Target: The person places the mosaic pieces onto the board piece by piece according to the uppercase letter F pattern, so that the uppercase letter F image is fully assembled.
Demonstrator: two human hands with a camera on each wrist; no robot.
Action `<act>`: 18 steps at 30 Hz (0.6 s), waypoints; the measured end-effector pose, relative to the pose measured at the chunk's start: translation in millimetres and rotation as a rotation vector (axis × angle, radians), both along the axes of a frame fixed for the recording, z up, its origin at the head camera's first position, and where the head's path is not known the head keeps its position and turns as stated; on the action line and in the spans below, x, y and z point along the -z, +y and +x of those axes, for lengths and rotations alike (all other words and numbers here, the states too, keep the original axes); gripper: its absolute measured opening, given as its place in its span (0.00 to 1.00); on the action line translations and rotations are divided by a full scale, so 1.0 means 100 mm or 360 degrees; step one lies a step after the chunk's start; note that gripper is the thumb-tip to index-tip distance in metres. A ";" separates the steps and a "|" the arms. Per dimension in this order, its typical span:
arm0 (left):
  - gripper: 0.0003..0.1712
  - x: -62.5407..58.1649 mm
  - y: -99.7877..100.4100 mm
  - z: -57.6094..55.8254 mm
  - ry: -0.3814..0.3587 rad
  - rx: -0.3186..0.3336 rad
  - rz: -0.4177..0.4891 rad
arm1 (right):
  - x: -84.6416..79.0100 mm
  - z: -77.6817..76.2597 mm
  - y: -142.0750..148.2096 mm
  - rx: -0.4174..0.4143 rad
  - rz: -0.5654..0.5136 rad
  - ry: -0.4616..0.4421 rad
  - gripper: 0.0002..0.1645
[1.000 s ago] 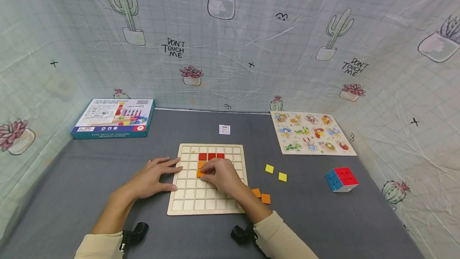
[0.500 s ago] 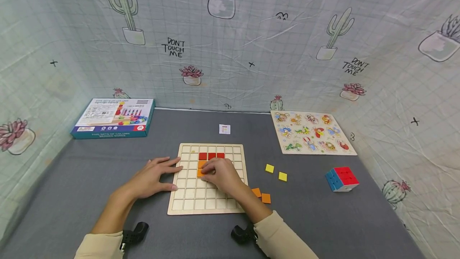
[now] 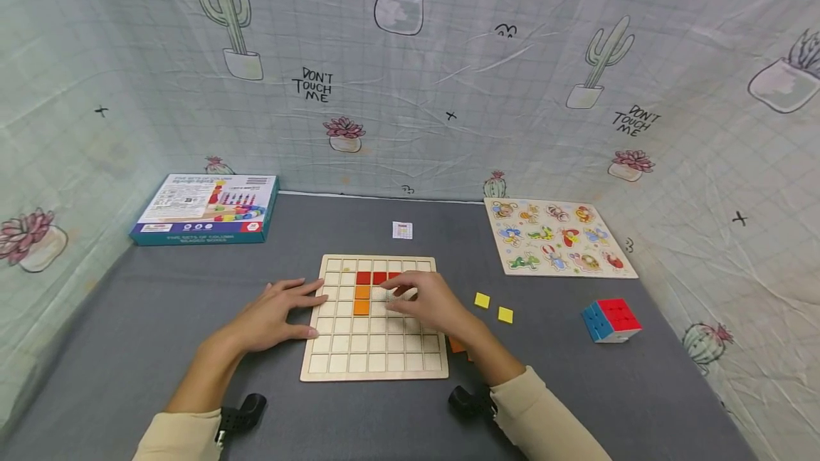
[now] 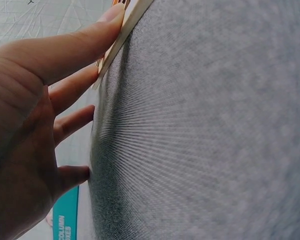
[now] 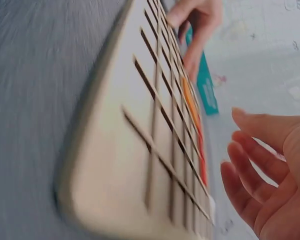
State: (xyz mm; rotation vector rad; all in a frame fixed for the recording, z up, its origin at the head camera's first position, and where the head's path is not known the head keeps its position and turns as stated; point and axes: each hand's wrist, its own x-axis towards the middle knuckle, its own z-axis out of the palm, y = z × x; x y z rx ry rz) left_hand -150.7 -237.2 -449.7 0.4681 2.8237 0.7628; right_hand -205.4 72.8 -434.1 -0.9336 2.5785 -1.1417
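A wooden grid board (image 3: 374, 363) lies flat on the grey table. Red square tiles (image 3: 363, 278) form a row near its far side, partly covered by my right hand. Two orange tiles (image 3: 361, 307) sit in a column below the leftmost red one. My left hand (image 3: 272, 315) rests at the board's left edge with fingers spread; the left wrist view shows its thumb (image 4: 102, 32) touching the rim. Over the board's right half hovers my right hand (image 3: 432, 302); its loosely bent fingers hold nothing in the right wrist view.
Loose orange tiles (image 3: 457, 345) lie right of the board, partly behind my right forearm. Two yellow tiles (image 3: 482, 300) are farther right. A puzzle cube (image 3: 611, 320), an insect picture board (image 3: 560, 237), a small printed card (image 3: 402, 230) and a flat box (image 3: 205, 208) surround the work.
My right hand has let go of the lower orange tile and moved right, uncovering both orange tiles in their cells. My left hand stays at the board's edge.
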 end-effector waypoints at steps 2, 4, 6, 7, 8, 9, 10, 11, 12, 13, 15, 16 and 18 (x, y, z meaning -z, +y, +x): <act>0.38 0.00 0.00 0.00 -0.0002 0.0000 0.0006 | -0.07 -0.02 0.14 -0.0003 0.0036 0.0019 0.22; 0.38 0.00 0.00 0.00 -0.0004 0.0001 0.0009 | -0.14 -0.02 0.27 -0.0005 0.0055 0.0025 0.23; 0.38 -0.01 0.00 0.00 -0.0007 0.0003 0.0013 | -0.18 -0.02 0.41 0.0000 0.0069 0.0023 0.24; 0.38 -0.01 0.00 0.00 -0.0006 0.0005 0.0012 | -0.20 -0.02 0.48 0.0006 0.0069 0.0016 0.24; 0.38 -0.01 0.00 0.00 -0.0008 0.0005 0.0014 | -0.21 -0.02 0.54 0.0016 0.0077 0.0009 0.24; 0.38 -0.01 0.00 0.00 -0.0009 0.0006 0.0014 | -0.20 -0.01 0.61 0.0023 0.0083 0.0007 0.24; 0.38 -0.01 0.00 0.00 -0.0009 0.0006 0.0016 | -0.20 0.00 0.67 0.0027 0.0091 0.0015 0.23; 0.38 -0.01 0.00 0.00 -0.0010 0.0005 0.0018 | -0.19 0.01 0.73 0.0030 0.0099 0.0017 0.22; 0.38 -0.01 0.00 0.00 -0.0010 0.0004 0.0018 | -0.17 0.02 0.78 0.0027 0.0101 0.0014 0.21; 0.38 -0.01 0.00 0.00 -0.0009 0.0003 0.0019 | -0.15 0.04 0.84 0.0022 0.0104 0.0007 0.20; 0.38 -0.01 0.00 0.00 -0.0010 0.0001 0.0023 | -0.10 0.08 0.93 -0.0003 0.0097 -0.0015 0.19; 0.38 -0.01 0.00 0.00 -0.0010 0.0001 0.0023 | -0.06 0.10 0.98 -0.0017 0.0093 -0.0034 0.18; 0.38 -0.01 0.00 0.00 -0.0009 0.0004 0.0021 | 0.00 0.15 1.05 -0.0033 0.0087 -0.0085 0.17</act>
